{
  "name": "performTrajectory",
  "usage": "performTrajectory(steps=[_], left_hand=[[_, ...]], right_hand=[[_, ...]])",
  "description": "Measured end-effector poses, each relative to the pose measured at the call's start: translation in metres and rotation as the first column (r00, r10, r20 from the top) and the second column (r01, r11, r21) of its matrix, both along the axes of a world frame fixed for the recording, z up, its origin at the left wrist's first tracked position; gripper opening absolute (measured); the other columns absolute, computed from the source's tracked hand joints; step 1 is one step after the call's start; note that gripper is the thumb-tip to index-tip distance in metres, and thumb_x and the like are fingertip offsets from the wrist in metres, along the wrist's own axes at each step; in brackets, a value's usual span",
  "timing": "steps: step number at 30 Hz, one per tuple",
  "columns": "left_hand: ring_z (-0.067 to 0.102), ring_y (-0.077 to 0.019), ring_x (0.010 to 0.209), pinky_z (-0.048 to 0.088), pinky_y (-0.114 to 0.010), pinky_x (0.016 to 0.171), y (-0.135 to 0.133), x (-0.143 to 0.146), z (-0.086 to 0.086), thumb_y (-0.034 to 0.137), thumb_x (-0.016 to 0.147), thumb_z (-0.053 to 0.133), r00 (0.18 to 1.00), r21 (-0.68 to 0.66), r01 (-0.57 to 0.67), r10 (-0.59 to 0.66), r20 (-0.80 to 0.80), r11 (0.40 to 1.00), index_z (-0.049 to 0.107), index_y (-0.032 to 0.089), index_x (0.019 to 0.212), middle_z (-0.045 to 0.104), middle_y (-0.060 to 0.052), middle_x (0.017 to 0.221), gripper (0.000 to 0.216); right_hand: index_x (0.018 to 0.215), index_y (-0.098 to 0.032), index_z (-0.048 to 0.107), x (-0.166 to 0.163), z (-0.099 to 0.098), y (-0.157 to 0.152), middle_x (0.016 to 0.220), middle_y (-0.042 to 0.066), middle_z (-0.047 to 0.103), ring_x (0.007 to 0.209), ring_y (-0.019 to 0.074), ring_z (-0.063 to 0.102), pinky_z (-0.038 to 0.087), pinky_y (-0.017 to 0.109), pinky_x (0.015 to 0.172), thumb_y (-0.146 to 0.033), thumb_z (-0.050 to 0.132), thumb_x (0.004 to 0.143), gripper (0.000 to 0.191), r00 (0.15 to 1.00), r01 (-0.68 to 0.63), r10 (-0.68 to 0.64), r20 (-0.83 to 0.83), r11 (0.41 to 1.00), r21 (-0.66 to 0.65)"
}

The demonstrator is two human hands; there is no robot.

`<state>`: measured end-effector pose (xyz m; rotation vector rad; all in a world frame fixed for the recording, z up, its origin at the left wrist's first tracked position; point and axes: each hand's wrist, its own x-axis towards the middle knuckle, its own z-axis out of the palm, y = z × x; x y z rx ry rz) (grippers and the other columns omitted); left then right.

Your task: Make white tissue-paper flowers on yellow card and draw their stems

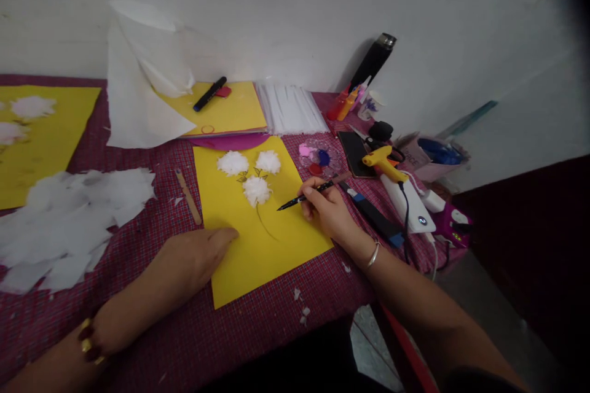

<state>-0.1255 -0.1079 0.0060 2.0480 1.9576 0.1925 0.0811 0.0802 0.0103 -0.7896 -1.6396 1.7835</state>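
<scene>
A yellow sheet (249, 245) lies on the red checked tablecloth in front of me. Three white tissue flowers (256, 190) are stuck near its top, with thin dark stems drawn below them. My right hand (328, 207) is closed round a black pen (304, 195), whose tip touches the sheet to the right of the lowest flower. My left hand (191, 261) lies flat on the sheet's left edge with its fingers stretched out, pressing it down.
Torn white tissue (69, 221) is piled at the left, beside another yellow sheet (41, 135). A wooden stick (188, 196) lies left of my sheet. At the back are a black marker (209, 93), white strips (290, 109), a paint palette (320, 156) and a yellow glue gun (382, 161).
</scene>
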Motion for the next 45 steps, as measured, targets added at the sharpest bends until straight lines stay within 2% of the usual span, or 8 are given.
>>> performTrajectory(steps=[4, 12, 16, 20, 24, 29, 35, 45], left_hand=[[0.065, -0.0181, 0.069, 0.050, -0.027, 0.065, 0.001, 0.001, 0.001, 0.026, 0.093, 0.034, 0.999, 0.002, -0.029, 0.029, 0.032, 1.000, 0.061, 0.020, 0.095, 0.067, -0.004, 0.076, 0.028], [0.066, -0.0171, 0.071, 0.051, -0.027, 0.069, -0.001, -0.002, -0.005, 0.035, 0.095, 0.035, 0.992, 0.047, -0.053, 0.047, 0.118, 0.997, 0.063, 0.021, 0.095, 0.068, -0.003, 0.077, 0.032], [0.067, -0.0175, 0.073, 0.051, -0.028, 0.069, -0.001, -0.002, -0.004, 0.036, 0.095, 0.035, 0.992, 0.031, -0.056, 0.052, 0.116, 0.998, 0.063, 0.021, 0.096, 0.069, -0.004, 0.079, 0.032], [0.067, -0.0182, 0.073, 0.052, -0.028, 0.070, 0.001, 0.000, -0.001, 0.036, 0.094, 0.037, 0.988, 0.036, -0.087, 0.082, 0.130, 0.996, 0.064, 0.021, 0.095, 0.070, -0.004, 0.078, 0.031], [0.068, -0.0205, 0.072, 0.053, -0.032, 0.068, 0.003, 0.001, 0.001, 0.035, 0.094, 0.035, 0.994, 0.007, -0.063, 0.062, 0.086, 0.998, 0.064, 0.020, 0.095, 0.071, -0.006, 0.081, 0.033], [0.068, -0.0216, 0.076, 0.053, -0.033, 0.068, 0.004, 0.001, 0.000, 0.033, 0.095, 0.034, 0.998, -0.006, -0.046, 0.047, 0.037, 0.999, 0.064, 0.021, 0.096, 0.071, -0.006, 0.085, 0.033], [0.067, -0.0185, 0.074, 0.052, -0.029, 0.070, 0.002, 0.001, -0.002, 0.035, 0.094, 0.036, 0.992, 0.025, -0.075, 0.072, 0.107, 0.997, 0.065, 0.022, 0.095, 0.071, -0.004, 0.081, 0.031], [0.066, -0.0175, 0.069, 0.050, -0.026, 0.065, 0.001, -0.001, -0.004, 0.036, 0.095, 0.036, 0.990, 0.042, -0.070, 0.064, 0.127, 0.997, 0.064, 0.022, 0.095, 0.069, -0.003, 0.077, 0.032]], right_hand=[[0.082, -0.020, 0.054, -0.002, -0.001, -0.004, 0.049, -0.007, 0.049, 0.042, 0.0079, 0.042, 0.031, 0.021, 0.042, -0.036, 0.059, 0.083, 0.017, 0.999, -0.023, 0.023, 0.029, 1.000, 0.012], [0.088, -0.020, 0.058, -0.008, 0.001, -0.012, 0.067, 0.000, 0.064, 0.053, 0.0099, 0.053, 0.043, 0.023, 0.052, -0.037, 0.059, 0.082, 0.018, 0.993, -0.090, 0.086, 0.085, 0.994, 0.053], [0.086, -0.020, 0.058, -0.012, -0.001, -0.016, 0.066, -0.001, 0.063, 0.056, 0.0109, 0.055, 0.044, 0.024, 0.053, -0.034, 0.058, 0.083, 0.014, 0.993, -0.088, 0.077, 0.089, 0.989, 0.118], [0.083, -0.020, 0.057, -0.015, -0.002, -0.015, 0.064, -0.002, 0.060, 0.058, 0.0119, 0.056, 0.044, 0.025, 0.056, -0.031, 0.056, 0.082, 0.011, 0.994, -0.044, 0.029, 0.106, 0.989, 0.141], [0.077, -0.020, 0.055, -0.015, 0.000, -0.013, 0.057, -0.004, 0.055, 0.053, 0.0111, 0.053, 0.042, 0.024, 0.054, -0.030, 0.055, 0.080, 0.010, 0.993, -0.011, -0.006, 0.115, 0.989, 0.147], [0.075, -0.021, 0.054, -0.015, 0.002, -0.014, 0.054, -0.005, 0.054, 0.050, 0.0105, 0.051, 0.040, 0.024, 0.052, -0.029, 0.055, 0.080, 0.010, 0.990, -0.052, 0.035, 0.136, 0.991, 0.124], [0.075, -0.020, 0.054, -0.014, 0.001, -0.013, 0.054, -0.005, 0.055, 0.050, 0.0105, 0.051, 0.040, 0.024, 0.052, -0.029, 0.055, 0.080, 0.010, 0.988, -0.083, 0.064, 0.140, 0.987, 0.137], [0.076, -0.020, 0.053, -0.015, 0.001, -0.013, 0.056, -0.004, 0.057, 0.052, 0.0111, 0.053, 0.041, 0.024, 0.054, -0.028, 0.054, 0.081, 0.009, 0.984, -0.115, 0.091, 0.155, 0.981, 0.153]])
